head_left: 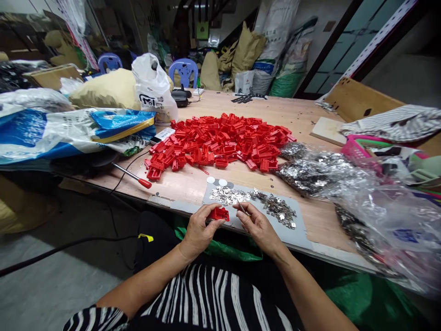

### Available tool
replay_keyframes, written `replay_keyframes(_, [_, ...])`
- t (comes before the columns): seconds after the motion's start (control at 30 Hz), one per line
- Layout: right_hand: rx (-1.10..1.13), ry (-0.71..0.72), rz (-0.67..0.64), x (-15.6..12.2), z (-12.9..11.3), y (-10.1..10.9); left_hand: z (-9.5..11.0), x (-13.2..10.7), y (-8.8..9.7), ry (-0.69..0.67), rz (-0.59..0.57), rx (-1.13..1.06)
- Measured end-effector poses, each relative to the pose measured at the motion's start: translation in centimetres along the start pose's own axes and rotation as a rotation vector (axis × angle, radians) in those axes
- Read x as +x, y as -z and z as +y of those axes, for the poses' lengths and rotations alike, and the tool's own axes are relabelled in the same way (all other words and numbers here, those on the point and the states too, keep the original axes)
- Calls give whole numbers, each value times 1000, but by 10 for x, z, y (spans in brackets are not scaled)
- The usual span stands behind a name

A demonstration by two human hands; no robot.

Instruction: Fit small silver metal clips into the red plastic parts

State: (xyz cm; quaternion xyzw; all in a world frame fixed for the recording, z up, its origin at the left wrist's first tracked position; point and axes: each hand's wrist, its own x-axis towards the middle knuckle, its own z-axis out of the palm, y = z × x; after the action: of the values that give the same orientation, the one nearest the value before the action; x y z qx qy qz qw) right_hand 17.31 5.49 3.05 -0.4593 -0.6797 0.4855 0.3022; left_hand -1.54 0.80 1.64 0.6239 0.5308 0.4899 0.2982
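My left hand [200,228] is closed on a small red plastic housing [219,214], its open side facing up, near the table's front edge. Just to the right, my right hand [257,224] pinches a thin, pointed metal tool [243,208], probably tweezers, though most of it is hidden in the fingers. Beyond both hands, small shiny metal pieces [229,196] lie spread on a grey mat [295,233]. A second, darker group of metal pieces [279,209] lies to their right. Farther back rises a big heap of red plastic housings [223,140].
Plastic bags of metal parts [324,172] crowd the right side, near a pink basket [356,147]. At left are a blue and white sack [69,131], a white plastic bag [155,87] and a red-tipped rod [134,177]. A green sack [234,248] hangs below the table edge.
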Motion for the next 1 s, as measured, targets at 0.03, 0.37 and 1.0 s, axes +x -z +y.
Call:
replay_keyframes(0.03, [-62,39,12,-2,0,0,-1,0,0,-1,-11,-3])
replay_keyframes(0.37, [-362,470,-88,-6,-1,-5,1,3,3,172,-149,-321])
replay_keyframes(1.0, [-310,463,-119,-8,-7,-8,14,6,4,511,-141,-886])
